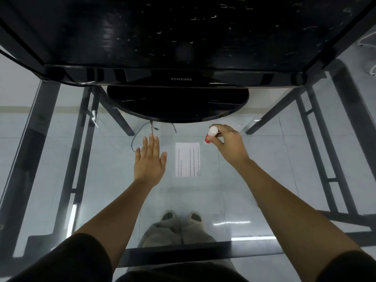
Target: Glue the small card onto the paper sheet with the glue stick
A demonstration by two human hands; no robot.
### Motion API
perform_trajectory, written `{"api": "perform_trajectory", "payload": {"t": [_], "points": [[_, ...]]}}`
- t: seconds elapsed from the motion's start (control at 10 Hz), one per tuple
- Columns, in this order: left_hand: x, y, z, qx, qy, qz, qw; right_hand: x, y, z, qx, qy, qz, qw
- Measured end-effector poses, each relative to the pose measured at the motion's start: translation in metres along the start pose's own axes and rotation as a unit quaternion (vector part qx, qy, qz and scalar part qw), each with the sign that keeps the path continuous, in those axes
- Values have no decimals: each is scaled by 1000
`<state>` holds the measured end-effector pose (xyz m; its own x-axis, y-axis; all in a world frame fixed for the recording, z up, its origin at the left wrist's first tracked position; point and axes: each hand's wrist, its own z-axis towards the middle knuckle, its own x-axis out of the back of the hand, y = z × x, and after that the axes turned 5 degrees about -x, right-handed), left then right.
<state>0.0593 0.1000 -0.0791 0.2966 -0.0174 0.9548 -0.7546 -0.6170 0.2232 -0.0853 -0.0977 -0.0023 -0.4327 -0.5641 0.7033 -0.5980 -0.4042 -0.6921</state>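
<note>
I see the white rectangular paper sheet printed with dark lines point(187, 159) lying flat on the clear glass tabletop point(264, 159). Just left of the sheet, the left hand point(149, 159) is spread wide, palm down and fingers straight, holding nothing; I cannot tell whether it touches the glass. Just beyond the sheet's far right corner, the right hand point(225, 142) curls its fingers round the red glue stick with a white cap point(211, 133), the cap on the end farther from the sheet. Beyond the sheet stands the black round monitor base point(178, 102).
</note>
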Motion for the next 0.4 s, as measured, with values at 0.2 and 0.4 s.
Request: {"api": "perform_trajectory", "payload": {"t": [0.2, 0.4], "points": [[-1, 0, -1, 5, -3, -1, 1000, -6, 2, 1, 3, -9, -34, 999], [5, 1, 0, 10, -9, -19, 1000, -2, 0, 2, -24, -40, -22, 999]]}}
